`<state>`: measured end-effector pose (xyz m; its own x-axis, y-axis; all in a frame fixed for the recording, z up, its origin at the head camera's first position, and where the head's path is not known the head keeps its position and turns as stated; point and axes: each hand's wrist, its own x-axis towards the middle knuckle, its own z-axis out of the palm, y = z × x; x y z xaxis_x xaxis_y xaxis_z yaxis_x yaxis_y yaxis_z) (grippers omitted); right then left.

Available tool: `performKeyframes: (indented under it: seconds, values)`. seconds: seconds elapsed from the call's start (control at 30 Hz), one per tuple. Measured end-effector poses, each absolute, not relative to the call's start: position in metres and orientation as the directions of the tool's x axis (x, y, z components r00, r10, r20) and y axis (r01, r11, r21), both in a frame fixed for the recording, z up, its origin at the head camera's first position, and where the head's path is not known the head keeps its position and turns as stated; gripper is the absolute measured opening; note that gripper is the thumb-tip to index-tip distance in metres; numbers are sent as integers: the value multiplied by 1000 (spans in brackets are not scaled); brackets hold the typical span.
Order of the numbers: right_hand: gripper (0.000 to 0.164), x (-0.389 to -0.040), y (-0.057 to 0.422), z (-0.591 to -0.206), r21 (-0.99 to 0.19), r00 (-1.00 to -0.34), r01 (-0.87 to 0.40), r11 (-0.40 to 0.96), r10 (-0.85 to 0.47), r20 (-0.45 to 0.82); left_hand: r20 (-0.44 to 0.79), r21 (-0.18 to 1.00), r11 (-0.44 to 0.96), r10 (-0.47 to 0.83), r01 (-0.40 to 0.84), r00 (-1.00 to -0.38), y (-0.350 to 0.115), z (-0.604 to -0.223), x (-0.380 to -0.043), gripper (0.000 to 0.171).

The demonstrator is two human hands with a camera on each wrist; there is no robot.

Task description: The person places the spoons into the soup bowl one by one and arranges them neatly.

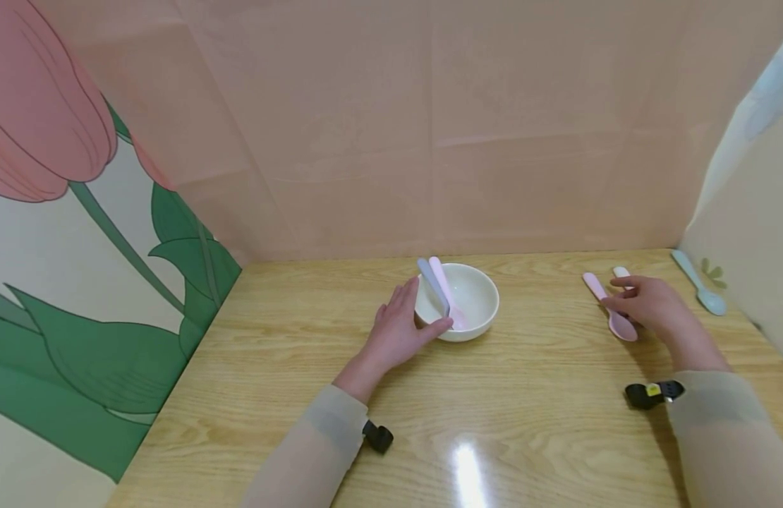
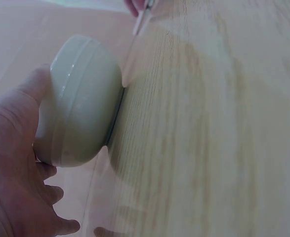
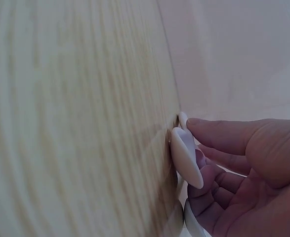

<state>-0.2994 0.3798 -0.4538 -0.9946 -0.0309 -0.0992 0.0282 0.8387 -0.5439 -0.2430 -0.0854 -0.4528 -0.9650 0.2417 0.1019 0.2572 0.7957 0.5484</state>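
Held the round, glossy white bowl point(image 1: 479, 296) at its left side with the left hand point(image 1: 398, 328), thumb on the near rim, fingers in a wide span along the outer wall. Had the bowl upright near the back edge of the pale wood-grain worktop point(image 1: 525, 395), roughly midway between the left and right edges. Saw a slim greyish-blue utensil point(image 1: 431, 279) and a smooth pale-pink spoon point(image 1: 438, 271) leaning inside, handle ends poking out past the back-left rim.

Had the right hand point(image 1: 654, 303) low over the back-right part of the worktop, thumb at the handle of a mauve-pink plastic spoon point(image 1: 622, 327), fingers bent narrowly beside it. Could not tell a pinch from a light touch there. Noted a white utensil handle point(image 1: 620, 271) just behind, partly covered by the same hand and crowding the fingers. Saw a light-blue spoon point(image 1: 711, 302) farther out near the back-right corner, just beside the cream side panel point(image 1: 769, 282).

Had a creased salmon-pink sheet point(image 1: 341, 127) rising along the back edge, close behind the bowl, and a panel printed with a pink tulip and green leaves point(image 1: 131, 360) along the left edge. Wore beige sleeves point(image 1: 715, 416) and black wrist cameras point(image 1: 379, 438). Noticed a white glare patch point(image 1: 469, 473) toward the front edge.
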Motion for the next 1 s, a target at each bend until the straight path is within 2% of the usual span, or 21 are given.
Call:
performKeyframes:
  seconds: [0.4, 0.73, 1.0]
  values:
    - [80, -300, 379, -453, -528, -988, 43, 848, -43, -150, 94, 555, 794, 237, 249, -967, -85, -454, -244, 115]
    - [71, -294, 366, -442, -556, -994, 15, 831, -47, -98, 98, 555, 794, 235, 249, -967, -85, -455, -244, 115]
    - [86, -292, 353, -429, -627, -992, 2, 779, -80, -103, 101, 556, 793, 234, 250, -967, -86, -455, -244, 116]
